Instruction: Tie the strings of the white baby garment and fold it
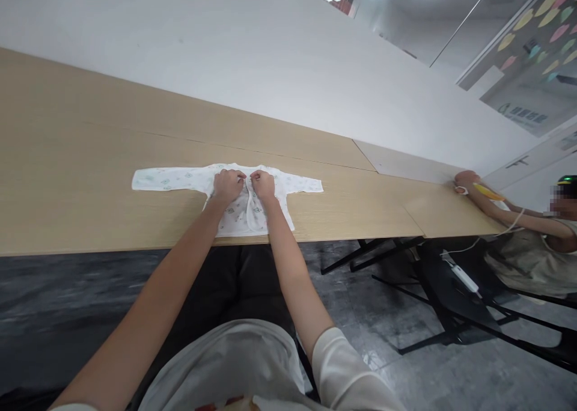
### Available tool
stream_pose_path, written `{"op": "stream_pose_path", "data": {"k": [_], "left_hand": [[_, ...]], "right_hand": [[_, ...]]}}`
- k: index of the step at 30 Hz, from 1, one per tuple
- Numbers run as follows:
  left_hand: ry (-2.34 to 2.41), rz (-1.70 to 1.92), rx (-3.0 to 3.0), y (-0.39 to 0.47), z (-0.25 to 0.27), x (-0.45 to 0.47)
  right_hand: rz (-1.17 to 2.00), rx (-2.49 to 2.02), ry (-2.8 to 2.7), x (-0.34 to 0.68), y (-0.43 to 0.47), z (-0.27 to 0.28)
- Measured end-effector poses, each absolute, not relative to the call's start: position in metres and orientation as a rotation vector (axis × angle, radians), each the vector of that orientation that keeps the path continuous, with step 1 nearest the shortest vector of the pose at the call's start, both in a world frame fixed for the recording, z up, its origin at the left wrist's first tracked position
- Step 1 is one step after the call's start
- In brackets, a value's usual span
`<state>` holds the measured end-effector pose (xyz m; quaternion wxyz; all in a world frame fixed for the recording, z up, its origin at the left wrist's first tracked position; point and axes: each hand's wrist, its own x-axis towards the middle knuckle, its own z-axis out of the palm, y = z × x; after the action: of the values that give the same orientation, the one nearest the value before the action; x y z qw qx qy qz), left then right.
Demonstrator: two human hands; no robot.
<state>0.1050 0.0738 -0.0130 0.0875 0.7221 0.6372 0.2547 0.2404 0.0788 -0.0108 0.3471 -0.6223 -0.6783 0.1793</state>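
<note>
A small white baby shirt (234, 216) with a faint coloured print lies spread on the table, its long sleeves stretched out to both sides. My left hand (229, 184) rests on the shirt's upper front, fingers pinched at the front opening near the neckline. Close beside it, my right hand (264, 184) pinches the other side of the same opening. The two sets of fingertips are almost touching. What exactly lies between them, an edge or a fastener, is too small to make out.
The long wooden table (90, 152) runs along a white wall (225, 56). At the far right another person (532, 231) sits with arms on the table. A black folding chair (455, 291) holds a white power strip (464, 277) with a cable.
</note>
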Motion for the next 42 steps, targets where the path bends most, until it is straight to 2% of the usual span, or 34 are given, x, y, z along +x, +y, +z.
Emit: {"op": "stream_pose_path", "data": {"k": [14,19,26,42], "left_hand": [[1.981,0.504,2.167,0.064,0.01,0.108],[1.912,0.633,2.17,0.058,0.002,0.098],[1.683,0.905,2.276,0.052,-0.012,0.097],[1.502,0.935,2.171,0.051,-0.014,0.098]], "right_hand": [[0.453,-1.742,-1.965,0.24,0.056,0.013],[0.469,-1.739,-2.036,0.24,0.039,0.013],[0.581,-1.641,-1.848,0.246,0.04,0.005],[0.855,-1.494,-1.588,0.259,0.049,-0.005]]}}
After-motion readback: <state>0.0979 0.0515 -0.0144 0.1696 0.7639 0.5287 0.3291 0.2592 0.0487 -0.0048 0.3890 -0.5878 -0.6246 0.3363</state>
